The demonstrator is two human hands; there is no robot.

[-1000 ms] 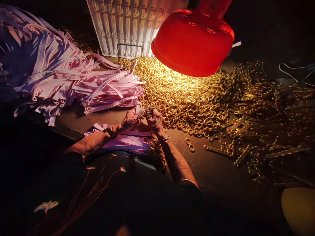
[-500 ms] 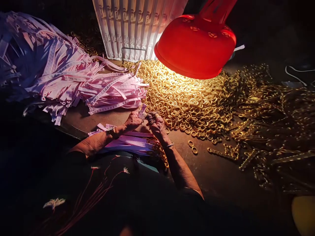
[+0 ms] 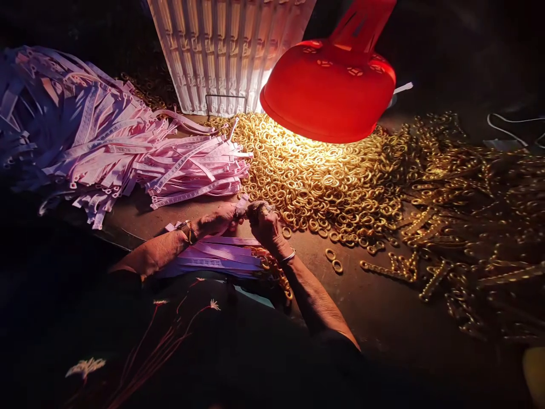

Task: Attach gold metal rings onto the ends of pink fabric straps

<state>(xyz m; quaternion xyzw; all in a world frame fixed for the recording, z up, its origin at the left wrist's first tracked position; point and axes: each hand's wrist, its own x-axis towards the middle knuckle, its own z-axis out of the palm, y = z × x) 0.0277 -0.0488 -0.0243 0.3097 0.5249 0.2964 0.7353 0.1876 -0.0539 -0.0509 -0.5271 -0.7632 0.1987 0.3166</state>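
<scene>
While a person sits at a dark workbench (image 3: 383,318), their two bare hands meet close together in front of the body. The left hand (image 3: 219,220) appears to pinch the end of a flat pink perforated plastic strip (image 3: 242,200). The right hand (image 3: 266,224) presses up against it, fingers curled shut on something too small to make out. A thin brass chain (image 3: 276,272) trails from beneath the right hand toward the person's lap.

A low stack of pink strips (image 3: 221,255) lies under the forearms, only a small share of what's here. Far more remain in the big loose heap of pink strips (image 3: 191,170) to the left, and a great mound of small brass rings (image 3: 315,187) spreads under a red perforated plastic lamp shade (image 3: 327,94). Tangled lengths of brass chain (image 3: 460,227) cover the bench to the right, with two loose brass rings (image 3: 334,259) lying apart from the mound. A white ribbed panel (image 3: 225,51) stands behind.
</scene>
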